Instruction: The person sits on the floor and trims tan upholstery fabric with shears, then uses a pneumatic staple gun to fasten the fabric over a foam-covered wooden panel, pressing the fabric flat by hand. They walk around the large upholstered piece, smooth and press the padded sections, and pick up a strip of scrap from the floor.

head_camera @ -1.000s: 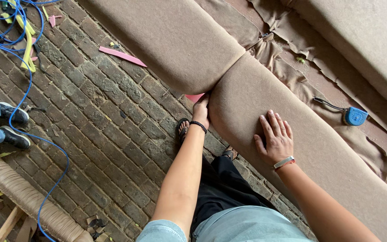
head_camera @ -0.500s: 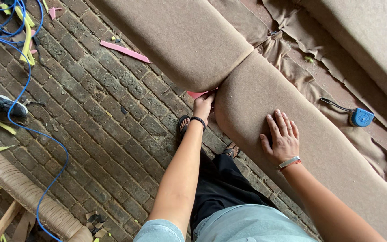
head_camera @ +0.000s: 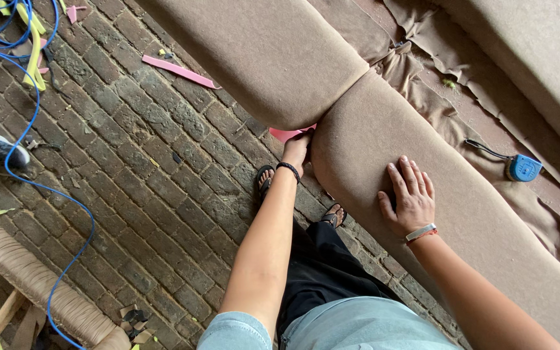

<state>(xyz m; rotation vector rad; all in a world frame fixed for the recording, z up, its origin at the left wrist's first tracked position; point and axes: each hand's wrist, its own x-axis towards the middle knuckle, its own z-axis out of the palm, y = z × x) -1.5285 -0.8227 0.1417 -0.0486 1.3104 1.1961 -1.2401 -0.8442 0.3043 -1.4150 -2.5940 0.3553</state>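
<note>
**Hands on the tan cushion seam**

Near tan cushion [head_camera: 422,168] lies across the frame's right, butted against a second cushion [head_camera: 260,52]. Right hand [head_camera: 409,198] flat on it, fingers spread, gripping nothing. Left hand [head_camera: 296,150] reaches to the cushion's end at the seam; fingertips hidden underneath, so its grip can't be read — possibly pinching fabric. Pink scrap [head_camera: 286,133] peeks out there, mostly covered. Blue tape measure [head_camera: 523,167] sits on loose cloth behind. Pink strip [head_camera: 179,70] and blue cable [head_camera: 27,168] on the brick floor [head_camera: 150,194]. Since a second ago: both hands hold their places; view shifted slightly.
</note>
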